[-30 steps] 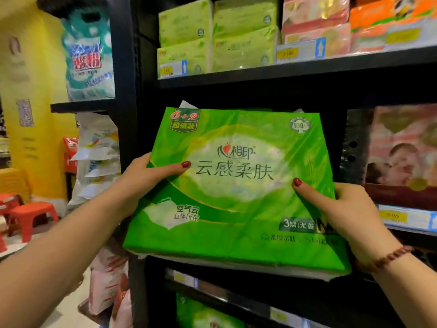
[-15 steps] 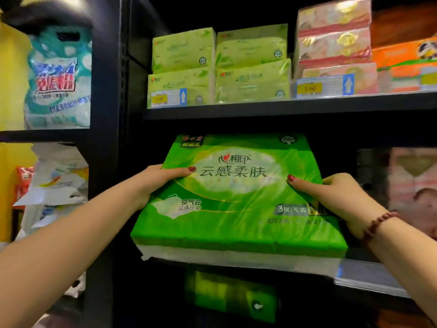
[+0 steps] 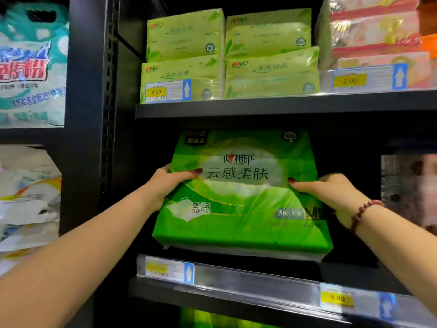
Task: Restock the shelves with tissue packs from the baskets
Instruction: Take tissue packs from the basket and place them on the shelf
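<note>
Large bright-green plastic-wrapped tissue pack (image 3: 241, 197), gripped by left hand (image 3: 165, 183) and right hand (image 3: 331, 192), now sits deeper into dark metal shelf (image 3: 236, 287), placement nearly done.

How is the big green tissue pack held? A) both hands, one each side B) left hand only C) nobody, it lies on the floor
A: the left hand grips the green tissue pack at its left edge, the right hand at its right edge.
</note>
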`<state>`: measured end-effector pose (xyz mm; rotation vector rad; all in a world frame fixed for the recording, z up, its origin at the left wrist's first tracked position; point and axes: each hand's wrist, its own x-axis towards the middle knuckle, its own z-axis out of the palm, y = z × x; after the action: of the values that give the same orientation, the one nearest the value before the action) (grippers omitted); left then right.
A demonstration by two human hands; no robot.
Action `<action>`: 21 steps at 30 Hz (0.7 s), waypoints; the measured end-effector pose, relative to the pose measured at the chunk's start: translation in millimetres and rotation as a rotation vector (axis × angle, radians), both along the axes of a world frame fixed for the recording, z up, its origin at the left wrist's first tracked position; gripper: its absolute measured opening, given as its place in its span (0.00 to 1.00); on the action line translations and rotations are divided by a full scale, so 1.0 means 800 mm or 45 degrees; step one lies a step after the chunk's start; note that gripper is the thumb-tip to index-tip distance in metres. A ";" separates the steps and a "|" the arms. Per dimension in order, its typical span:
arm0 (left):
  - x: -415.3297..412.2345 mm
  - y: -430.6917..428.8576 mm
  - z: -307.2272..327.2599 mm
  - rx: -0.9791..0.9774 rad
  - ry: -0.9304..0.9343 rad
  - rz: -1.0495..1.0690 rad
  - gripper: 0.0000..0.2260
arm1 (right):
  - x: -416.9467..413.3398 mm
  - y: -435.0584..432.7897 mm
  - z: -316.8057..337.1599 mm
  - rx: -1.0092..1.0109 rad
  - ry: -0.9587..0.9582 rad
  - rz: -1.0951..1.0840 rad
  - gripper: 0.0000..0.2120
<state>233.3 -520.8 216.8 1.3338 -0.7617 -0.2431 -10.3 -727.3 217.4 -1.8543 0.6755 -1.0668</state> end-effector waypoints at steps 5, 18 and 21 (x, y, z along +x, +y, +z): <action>0.030 -0.018 -0.041 -0.069 0.024 -0.023 0.29 | 0.034 -0.015 -0.039 -0.043 0.003 -0.019 0.14; 0.082 -0.058 -0.076 -0.117 -0.202 0.145 0.27 | 0.087 -0.040 -0.074 -0.385 0.406 -0.256 0.26; 0.082 -0.058 -0.074 -0.058 -0.371 0.238 0.33 | 0.083 -0.043 -0.075 -0.469 0.422 -0.266 0.37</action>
<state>298.5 -567.6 157.3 1.4036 -0.8733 0.1196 56.1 -761.4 157.6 -2.3522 0.9293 -1.0796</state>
